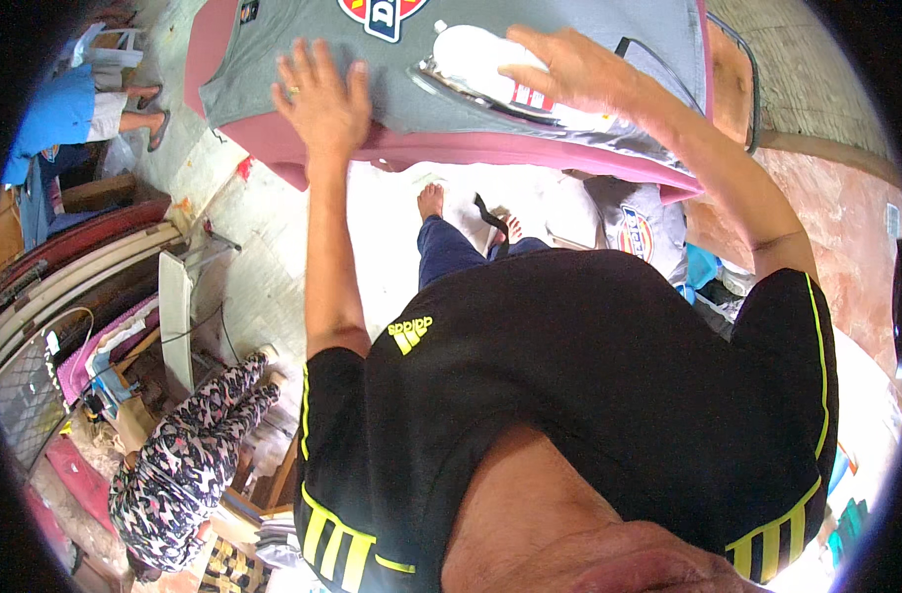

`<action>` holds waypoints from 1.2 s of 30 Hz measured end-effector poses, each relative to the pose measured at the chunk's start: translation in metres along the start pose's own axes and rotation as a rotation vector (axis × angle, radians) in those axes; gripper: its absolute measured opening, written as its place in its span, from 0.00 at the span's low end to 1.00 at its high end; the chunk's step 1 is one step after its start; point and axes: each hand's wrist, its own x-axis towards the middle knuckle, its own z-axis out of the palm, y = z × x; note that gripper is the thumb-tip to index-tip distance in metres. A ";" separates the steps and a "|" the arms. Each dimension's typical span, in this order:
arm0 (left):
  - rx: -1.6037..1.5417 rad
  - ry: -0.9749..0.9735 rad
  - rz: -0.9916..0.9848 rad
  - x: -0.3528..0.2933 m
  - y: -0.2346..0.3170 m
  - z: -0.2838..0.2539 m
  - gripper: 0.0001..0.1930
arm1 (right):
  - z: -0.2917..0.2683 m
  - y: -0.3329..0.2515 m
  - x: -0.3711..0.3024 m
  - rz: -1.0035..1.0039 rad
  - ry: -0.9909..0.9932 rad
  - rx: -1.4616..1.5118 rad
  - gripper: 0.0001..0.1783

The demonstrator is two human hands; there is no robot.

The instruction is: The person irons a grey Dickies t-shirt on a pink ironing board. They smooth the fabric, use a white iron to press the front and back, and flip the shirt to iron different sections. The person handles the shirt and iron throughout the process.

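A grey T-shirt (pixel 283 44) with a round printed emblem (pixel 384 15) lies spread over a pink-covered ironing board (pixel 263 143). Flat on the shirt, toward its left part, rests my left hand (pixel 327 107) with fingers spread and a ring on one of them. My right hand (pixel 577 74) is wrapped round the handle of a white clothes iron (pixel 463 57). The iron lies on the shirt near the board's closer edge, its tip pointing left toward my left hand. My fingers cover most of the handle.
A dark cord (pixel 658 64) runs beside my right wrist. Under the board's right part is a grey printed cloth bundle (pixel 644 222). Boards and folded items (pixel 85 267) are stacked at the left. One person bends over at lower left (pixel 189 465); another, in blue (pixel 55 114), is at upper left.
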 end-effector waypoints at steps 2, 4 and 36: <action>-0.082 -0.031 0.071 -0.008 0.047 -0.003 0.37 | -0.006 0.027 -0.008 0.089 0.066 -0.003 0.24; -0.101 -0.083 0.124 -0.017 0.080 -0.003 0.38 | -0.021 0.041 -0.016 0.153 0.088 0.034 0.26; -0.009 -0.178 0.097 -0.039 0.105 0.001 0.35 | -0.075 0.153 0.131 -0.069 0.365 0.151 0.29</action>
